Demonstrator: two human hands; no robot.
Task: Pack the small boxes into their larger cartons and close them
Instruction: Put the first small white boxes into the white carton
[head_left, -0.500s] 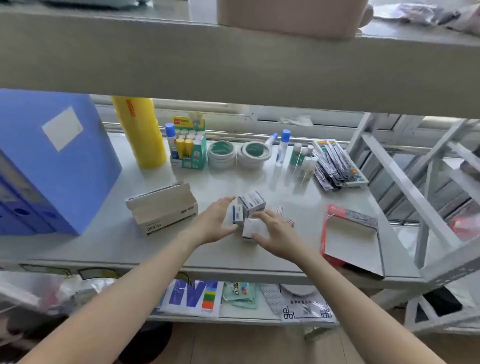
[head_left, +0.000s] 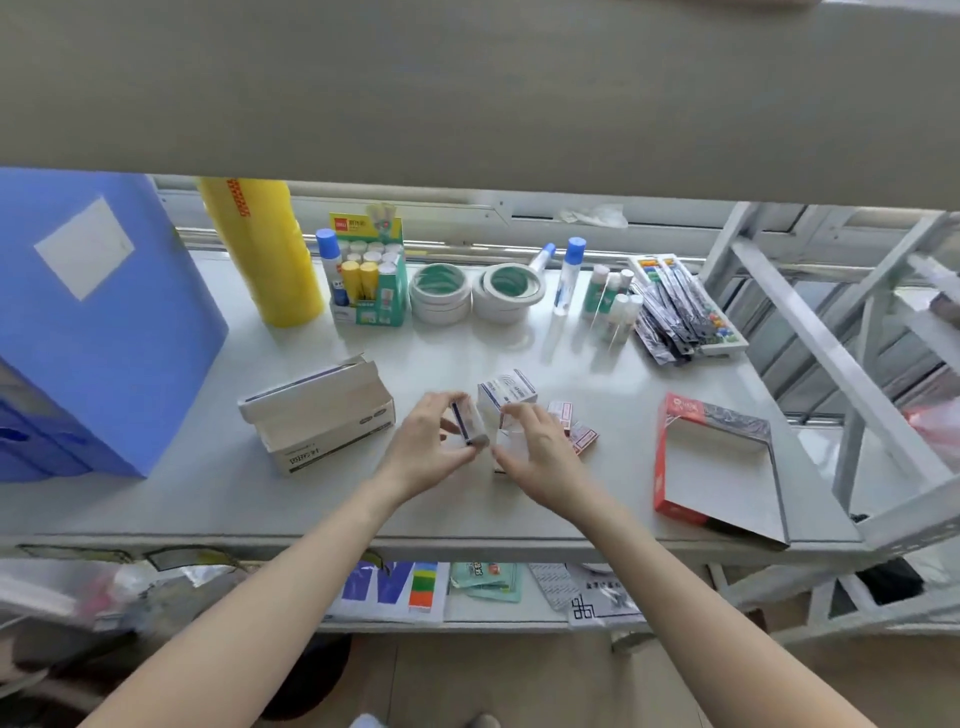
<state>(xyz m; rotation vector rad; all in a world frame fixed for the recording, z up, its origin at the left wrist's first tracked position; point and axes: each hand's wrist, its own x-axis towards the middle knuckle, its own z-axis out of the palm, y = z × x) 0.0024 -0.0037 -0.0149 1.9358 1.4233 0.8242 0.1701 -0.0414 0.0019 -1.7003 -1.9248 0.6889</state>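
left hand (head_left: 434, 441) fingers are clamped on a small box (head_left: 470, 423) mid-frame, open carton (head_left: 319, 413) sits just left of it, right hand (head_left: 537, 452) fingers are curled round another small box.

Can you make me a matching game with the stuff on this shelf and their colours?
Things:
1. big roll
2. file box
3. flat carton
4. tape rings

Colours:
A. red edges
B. white with green inside
C. yellow
D. blue

Pairs: 1-C, 2-D, 3-A, 4-B
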